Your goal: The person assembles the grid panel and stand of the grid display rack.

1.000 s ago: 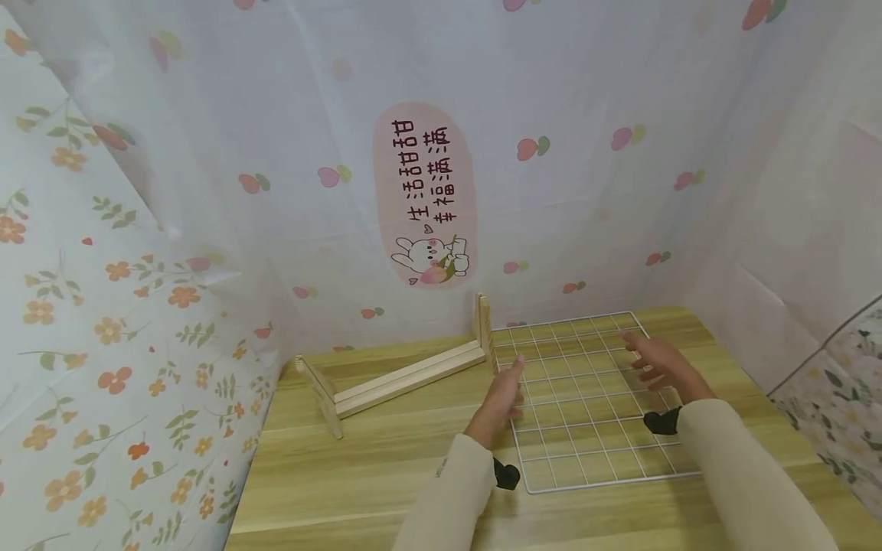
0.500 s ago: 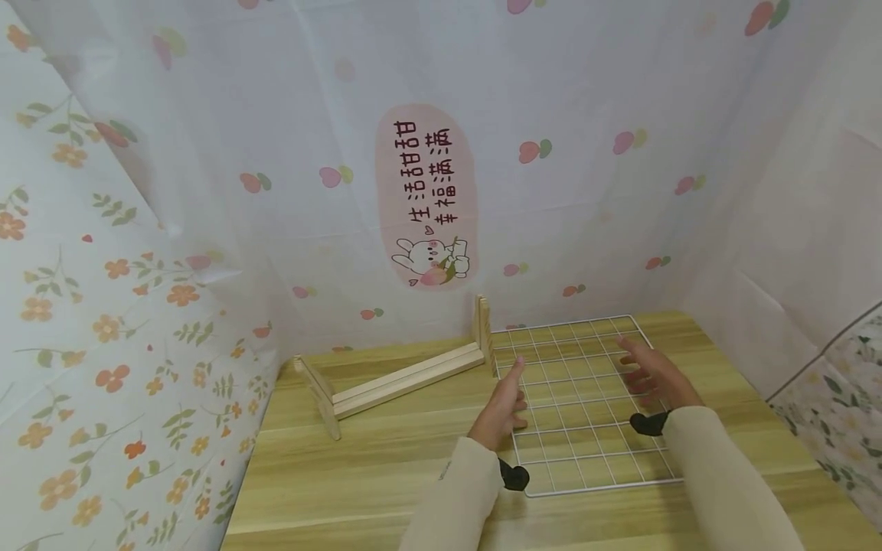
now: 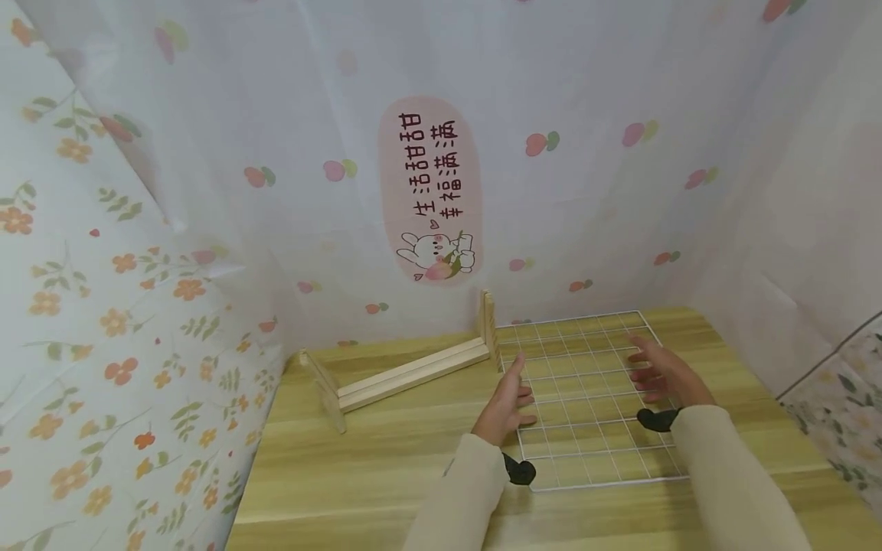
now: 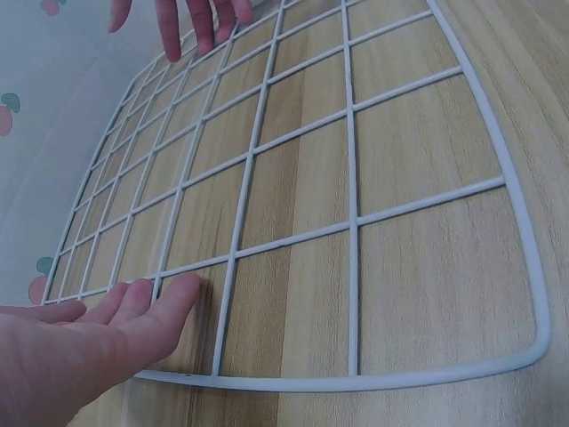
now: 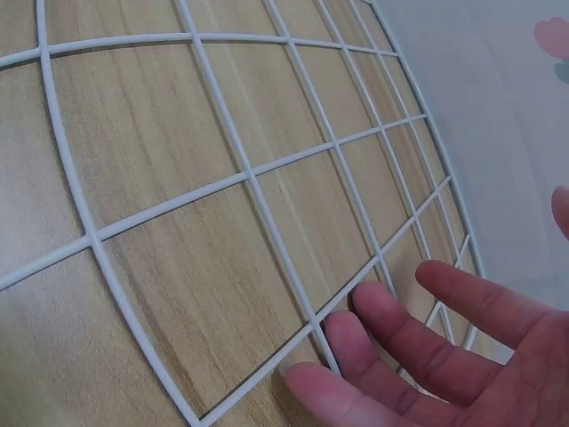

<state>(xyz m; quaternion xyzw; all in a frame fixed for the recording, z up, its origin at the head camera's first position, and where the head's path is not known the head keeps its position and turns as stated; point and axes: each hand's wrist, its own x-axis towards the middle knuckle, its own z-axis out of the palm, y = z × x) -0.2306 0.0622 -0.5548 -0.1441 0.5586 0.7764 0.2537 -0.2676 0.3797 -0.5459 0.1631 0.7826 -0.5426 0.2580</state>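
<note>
A white wire grid panel [image 3: 606,484] lies flat on the wooden table, towards the right. At its left edge is my left hand [image 3: 505,405], thumb pointing forward and fingers loosely extended. The left wrist view shows the fingers of that hand [image 4: 98,347] by the rim, gripping nothing; whether they touch the wire I cannot tell. Over the panel's right side hovers my right hand [image 3: 664,373], fingers relaxed and slightly bent. In the right wrist view the right hand's fingertips [image 5: 373,302] are close to the wires [image 5: 249,173] near the edge, with no hold on them.
A light wooden rack [image 3: 413,373] with two upright ends and a crossbar stands at the back left of the table [image 3: 358,482], beside the panel's far left corner. A patterned cloth [image 3: 310,214] hangs behind the table, and more cloth hangs at both sides.
My wrists have come slightly nearer each other, and the left fingers look more spread. The panel and rack stay in place; the head view has shifted a little.
</note>
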